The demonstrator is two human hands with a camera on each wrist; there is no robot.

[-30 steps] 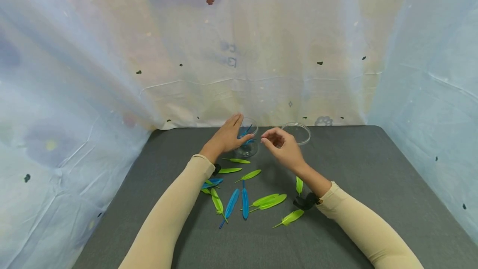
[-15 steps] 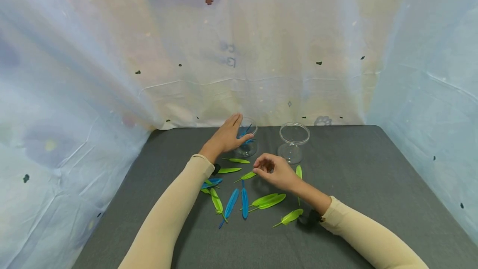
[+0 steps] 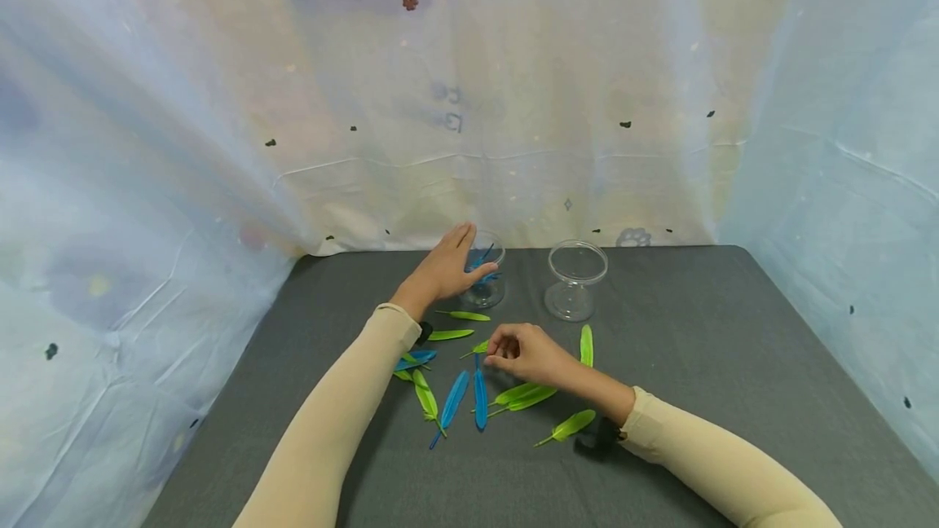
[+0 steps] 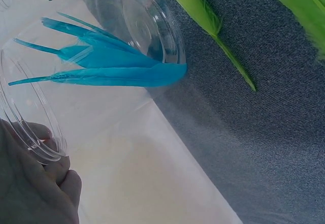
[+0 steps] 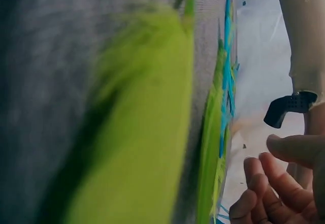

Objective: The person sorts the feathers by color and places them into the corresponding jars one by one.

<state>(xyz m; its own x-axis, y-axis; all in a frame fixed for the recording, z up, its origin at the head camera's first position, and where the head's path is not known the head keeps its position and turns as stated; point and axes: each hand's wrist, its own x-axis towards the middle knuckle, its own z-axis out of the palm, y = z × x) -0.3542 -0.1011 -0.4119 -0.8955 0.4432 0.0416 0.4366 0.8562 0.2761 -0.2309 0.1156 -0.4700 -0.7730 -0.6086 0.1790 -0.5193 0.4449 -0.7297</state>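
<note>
My left hand (image 3: 443,266) holds a clear jar (image 3: 486,297) near its rim, the thumb lying across the near side. Several blue feathers (image 4: 111,64) stand in this jar with quills toward its mouth, as the left wrist view shows. Over the scattered feathers hovers my right hand (image 3: 531,355), thumb and fingers loosely bent and apart, nothing between them. Close below its fingertips lies a blue feather (image 3: 480,402) on the dark cloth. The hand partly covers a green feather (image 3: 479,348) beside that one.
A second clear jar (image 3: 570,301) stands right of the first. Another blue feather (image 3: 454,400) and several green feathers, among them one near the right forearm (image 3: 570,427), lie on the grey-covered table (image 3: 682,324). A patterned curtain (image 3: 528,88) hangs behind the table.
My right hand has come away from beside the jars toward me, down to the feathers, uncovering the second jar. My left hand stays at the first jar.
</note>
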